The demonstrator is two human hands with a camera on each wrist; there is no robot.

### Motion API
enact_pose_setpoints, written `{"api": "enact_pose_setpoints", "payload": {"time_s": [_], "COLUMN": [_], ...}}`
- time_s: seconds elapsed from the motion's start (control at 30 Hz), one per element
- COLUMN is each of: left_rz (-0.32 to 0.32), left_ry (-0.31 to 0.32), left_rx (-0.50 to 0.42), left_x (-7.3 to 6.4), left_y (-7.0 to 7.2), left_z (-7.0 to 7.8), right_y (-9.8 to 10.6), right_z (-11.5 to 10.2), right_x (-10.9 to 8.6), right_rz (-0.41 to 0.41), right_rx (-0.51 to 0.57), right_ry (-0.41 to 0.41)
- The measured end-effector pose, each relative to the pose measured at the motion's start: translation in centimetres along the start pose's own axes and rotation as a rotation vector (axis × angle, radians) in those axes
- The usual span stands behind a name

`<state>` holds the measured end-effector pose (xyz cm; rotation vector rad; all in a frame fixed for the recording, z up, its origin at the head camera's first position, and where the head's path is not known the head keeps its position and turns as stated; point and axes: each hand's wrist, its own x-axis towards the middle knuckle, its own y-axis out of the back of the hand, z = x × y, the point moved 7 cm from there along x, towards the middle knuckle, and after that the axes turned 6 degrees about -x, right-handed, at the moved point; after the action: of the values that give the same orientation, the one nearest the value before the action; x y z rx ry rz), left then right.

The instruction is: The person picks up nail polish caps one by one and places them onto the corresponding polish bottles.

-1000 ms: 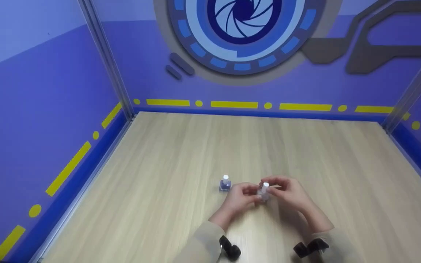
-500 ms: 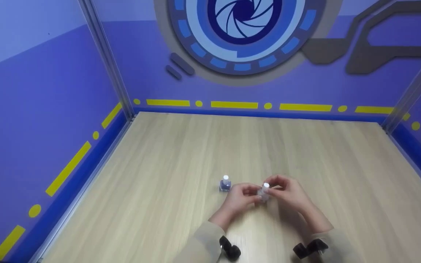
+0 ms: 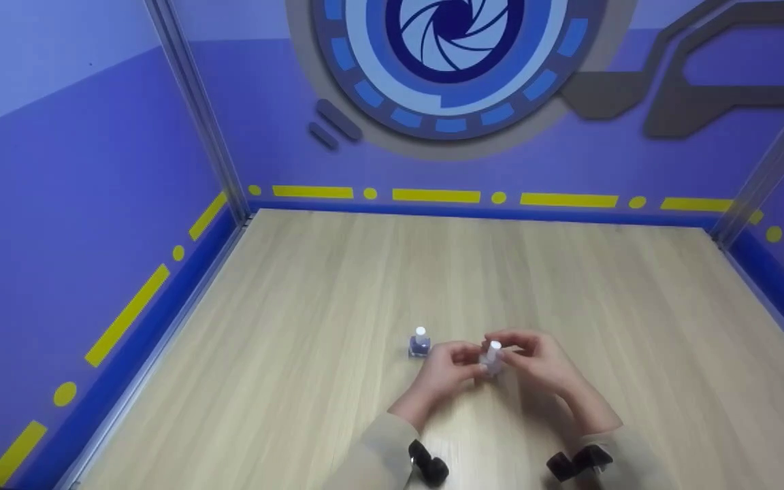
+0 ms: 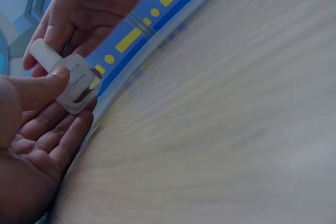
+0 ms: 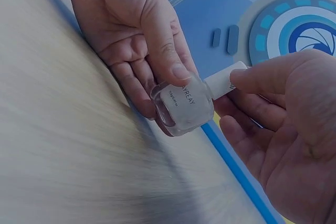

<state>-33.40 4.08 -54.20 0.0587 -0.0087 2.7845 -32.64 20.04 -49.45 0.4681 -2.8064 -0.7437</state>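
A clear glass nail polish bottle (image 5: 184, 109) with a white cap (image 5: 220, 81) and a printed label is between both hands, near the front of the table. My left hand (image 3: 441, 367) pinches its glass body, with the thumb lying over the label in the left wrist view. My right hand (image 3: 545, 359) holds the white cap between thumb and fingers. The cap sits on the bottle's neck, and the bottle (image 4: 79, 85) leans over in both wrist views. Just left of my left hand, a second nail polish bottle (image 3: 419, 346), dark with a white cap, stands upright.
The light wooden tabletop (image 3: 337, 286) stretches back to a blue printed wall (image 3: 263, 116). A blue side wall (image 3: 92, 204) bounds it on the left, and another rises at the right edge. Black straps with devices (image 3: 427, 463) sit on both sleeves.
My right fingers shifted a little around the cap half a second ago and are now back nearly as they were. My left hand, its bottle and the dark bottle have stayed in place.
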Motion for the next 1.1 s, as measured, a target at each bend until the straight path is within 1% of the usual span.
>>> {"api": "enact_pose_setpoints", "payload": {"time_s": [0.03,0.2,0.43,0.67,0.77,0.87,1.0,1.1], "left_rz": [0.003,0.014,0.002,-0.008,-0.007,-0.007,-0.002,0.003], "left_ry": [0.0,-0.005,0.003,0.006,0.008,0.004,-0.008,-0.013], "left_rx": [-0.009,-0.024,-0.02,-0.023,-0.027,-0.028,-0.019,-0.007], "left_x": [0.01,0.03,0.0,0.03,0.07,0.08,0.04,0.03], "left_y": [-0.01,0.01,0.02,-0.07,-0.09,-0.08,-0.05,-0.01], "left_z": [-0.04,-0.1,-0.05,-0.11,-0.12,-0.11,0.04,0.13], "right_y": [0.0,0.06,0.05,0.03,0.01,-0.06,-0.15,-0.15], "right_z": [-0.04,-0.05,0.04,0.34,0.38,0.4,0.3,0.14], "right_x": [0.02,0.11,0.3,0.38,0.35,0.29,0.16,0.09], "right_rz": [0.001,0.025,0.042,0.08,0.086,0.064,0.011,-0.002], "right_rx": [-0.007,-0.005,0.007,-0.019,-0.014,0.011,0.04,0.039], "right_ry": [0.011,0.003,-0.02,-0.057,-0.07,-0.064,-0.019,0.01]}}
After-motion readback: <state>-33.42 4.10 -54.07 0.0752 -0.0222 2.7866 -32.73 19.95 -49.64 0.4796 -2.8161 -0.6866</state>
